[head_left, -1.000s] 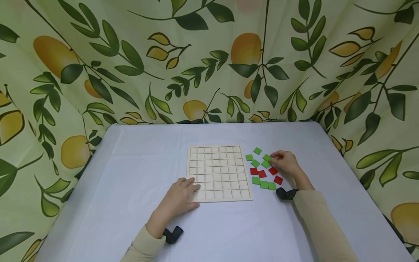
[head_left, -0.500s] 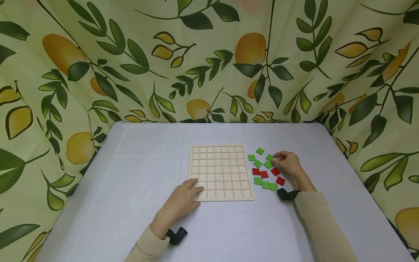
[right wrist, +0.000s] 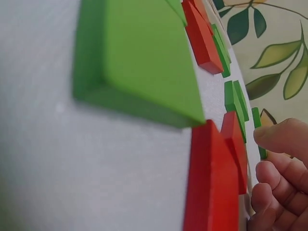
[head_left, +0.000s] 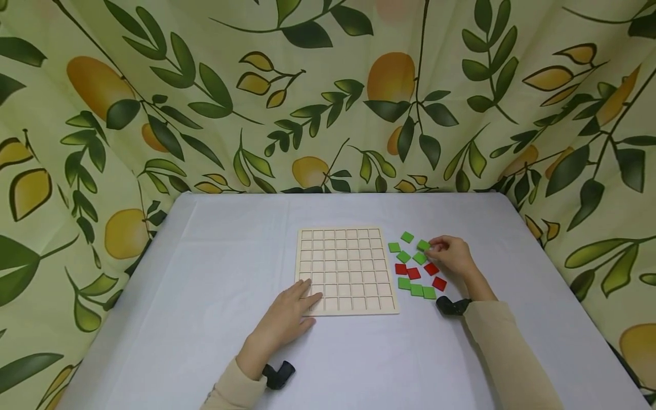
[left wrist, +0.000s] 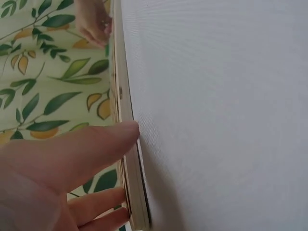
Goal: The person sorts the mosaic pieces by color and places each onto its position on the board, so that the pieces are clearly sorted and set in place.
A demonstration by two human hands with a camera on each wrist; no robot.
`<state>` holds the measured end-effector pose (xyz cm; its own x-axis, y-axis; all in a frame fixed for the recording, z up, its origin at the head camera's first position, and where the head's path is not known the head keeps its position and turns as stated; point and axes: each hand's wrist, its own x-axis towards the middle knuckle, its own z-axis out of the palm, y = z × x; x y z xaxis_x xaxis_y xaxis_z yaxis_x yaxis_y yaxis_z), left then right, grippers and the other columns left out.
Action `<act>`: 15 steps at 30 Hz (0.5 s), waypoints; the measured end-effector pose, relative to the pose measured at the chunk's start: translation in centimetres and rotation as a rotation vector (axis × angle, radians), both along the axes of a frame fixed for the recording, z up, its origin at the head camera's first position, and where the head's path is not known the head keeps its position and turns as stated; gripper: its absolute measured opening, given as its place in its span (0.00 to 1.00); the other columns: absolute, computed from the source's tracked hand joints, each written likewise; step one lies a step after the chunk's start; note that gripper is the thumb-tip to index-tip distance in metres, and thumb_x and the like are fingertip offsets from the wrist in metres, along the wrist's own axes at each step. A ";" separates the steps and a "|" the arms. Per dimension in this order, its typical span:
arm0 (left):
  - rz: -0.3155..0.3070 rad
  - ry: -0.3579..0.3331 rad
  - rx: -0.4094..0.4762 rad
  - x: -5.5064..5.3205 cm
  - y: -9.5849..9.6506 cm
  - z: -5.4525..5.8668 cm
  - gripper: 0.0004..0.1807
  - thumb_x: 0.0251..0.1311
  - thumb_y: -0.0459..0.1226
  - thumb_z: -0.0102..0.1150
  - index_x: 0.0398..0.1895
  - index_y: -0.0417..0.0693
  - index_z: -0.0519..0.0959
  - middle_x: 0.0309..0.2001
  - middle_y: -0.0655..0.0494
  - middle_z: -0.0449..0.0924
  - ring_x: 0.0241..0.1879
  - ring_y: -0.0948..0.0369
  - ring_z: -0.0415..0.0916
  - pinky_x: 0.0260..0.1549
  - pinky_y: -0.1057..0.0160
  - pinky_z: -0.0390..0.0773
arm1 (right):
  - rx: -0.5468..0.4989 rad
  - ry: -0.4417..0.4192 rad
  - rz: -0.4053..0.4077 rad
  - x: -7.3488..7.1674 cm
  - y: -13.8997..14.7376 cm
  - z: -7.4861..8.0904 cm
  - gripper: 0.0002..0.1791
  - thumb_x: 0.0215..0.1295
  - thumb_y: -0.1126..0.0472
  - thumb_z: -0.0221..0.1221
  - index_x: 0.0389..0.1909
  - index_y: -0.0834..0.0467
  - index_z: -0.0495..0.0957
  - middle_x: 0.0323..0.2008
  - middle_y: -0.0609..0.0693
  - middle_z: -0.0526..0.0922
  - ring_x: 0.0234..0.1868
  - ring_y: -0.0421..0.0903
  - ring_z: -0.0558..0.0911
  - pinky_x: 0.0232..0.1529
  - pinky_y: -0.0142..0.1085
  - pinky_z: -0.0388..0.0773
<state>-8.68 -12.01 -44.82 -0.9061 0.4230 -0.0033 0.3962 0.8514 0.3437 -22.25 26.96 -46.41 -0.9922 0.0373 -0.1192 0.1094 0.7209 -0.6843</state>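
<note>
A pale wooden grid board [head_left: 345, 272] lies in the middle of the white table. My left hand [head_left: 284, 313] rests over its near left corner, fingers spread on the squares. In the left wrist view the left thumb [left wrist: 103, 142] lies at the board's front edge [left wrist: 127, 103]. Right of the board, my right hand [head_left: 453, 255] pinches a green square tile [head_left: 423, 245] by its right side, between thumb and fingers. The same green tile [right wrist: 259, 130] stands on edge against the thumb in the right wrist view. Its other fingers are curled beneath.
Several loose green tiles, such as one [head_left: 407, 237] at the back, lie right of the board. Red tiles [head_left: 413, 273] lie among them, close to the right hand. A leaf-patterned curtain [head_left: 328, 97] hangs behind the white tabletop [head_left: 230, 239] and along its sides.
The view has shifted slightly. The green tile at the right fingertips has risen a touch, now pinched. The left fingers have slid a little further right over the board.
</note>
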 end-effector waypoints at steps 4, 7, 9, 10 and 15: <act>-0.025 -0.032 0.009 -0.2 -0.1 0.0 0.26 0.58 0.40 0.64 0.62 0.48 0.75 0.71 0.37 0.63 0.72 0.41 0.60 0.67 0.40 0.66 | -0.018 -0.005 0.008 0.2 -0.3 0.4 0.20 0.62 0.62 0.61 0.51 0.70 0.75 0.31 0.55 0.76 0.35 0.47 0.71 0.25 0.23 0.69; -0.037 -0.048 0.004 -0.4 -0.1 0.2 0.26 0.59 0.41 0.63 0.62 0.48 0.75 0.71 0.37 0.62 0.72 0.41 0.59 0.68 0.41 0.66 | -0.025 -0.007 0.024 0.3 -0.7 0.7 0.20 0.62 0.61 0.62 0.51 0.69 0.76 0.31 0.54 0.75 0.34 0.47 0.71 0.24 0.24 0.70; -0.049 -0.048 0.011 -0.5 0.0 0.2 0.26 0.59 0.41 0.63 0.62 0.48 0.75 0.71 0.37 0.61 0.73 0.41 0.59 0.68 0.41 0.66 | -0.024 0.007 0.038 0.3 -0.9 0.9 0.19 0.61 0.62 0.62 0.50 0.69 0.76 0.30 0.53 0.74 0.32 0.47 0.71 0.23 0.25 0.70; -0.058 -0.047 0.013 -0.5 0.0 0.3 0.26 0.59 0.41 0.63 0.62 0.48 0.75 0.72 0.38 0.61 0.73 0.42 0.59 0.68 0.40 0.66 | -0.022 0.017 0.044 0.3 -1.0 1.0 0.19 0.61 0.62 0.62 0.50 0.69 0.76 0.29 0.53 0.74 0.32 0.46 0.71 0.23 0.25 0.70; -0.111 -0.051 0.017 -0.7 -0.1 0.3 0.27 0.59 0.41 0.63 0.63 0.48 0.74 0.72 0.40 0.62 0.73 0.43 0.59 0.68 0.41 0.65 | -0.018 0.050 0.066 0.2 -1.4 1.0 0.18 0.61 0.63 0.62 0.49 0.69 0.76 0.29 0.55 0.76 0.30 0.46 0.71 0.23 0.25 0.71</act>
